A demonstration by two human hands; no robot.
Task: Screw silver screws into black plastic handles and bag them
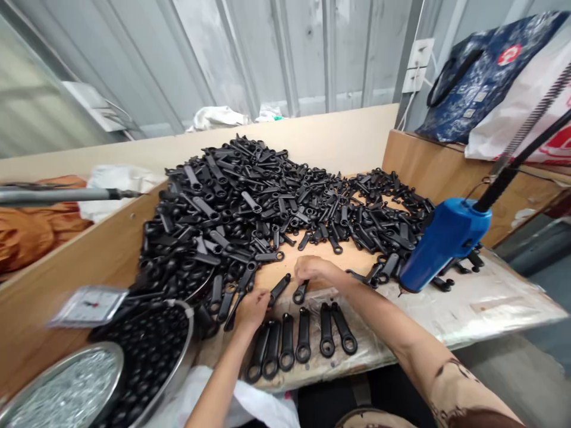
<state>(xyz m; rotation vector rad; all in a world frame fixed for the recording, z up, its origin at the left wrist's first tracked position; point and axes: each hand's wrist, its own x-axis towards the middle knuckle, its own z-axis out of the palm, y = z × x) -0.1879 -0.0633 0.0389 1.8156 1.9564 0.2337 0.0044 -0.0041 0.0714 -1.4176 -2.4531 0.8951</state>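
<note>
My left hand (253,308) is closed around the ring end of a black ring-ended lever (281,288), which points up and to the right. To the right of it, my right hand (311,268) grips the upper end of another black lever (300,293), its ring downward near the board. Below both hands, several similar black levers (304,336) lie side by side near the table's front edge, rings toward me. Beyond my hands rises a large heap of black levers (232,196). My fingertips are partly hidden.
A blue electric screwdriver (446,244) hangs at the right, bit downward. At the lower left stand a metal bowl of black round pieces (190,333) and a bowl of small shiny pieces (119,351). Wooden side boards (111,249) border the heap.
</note>
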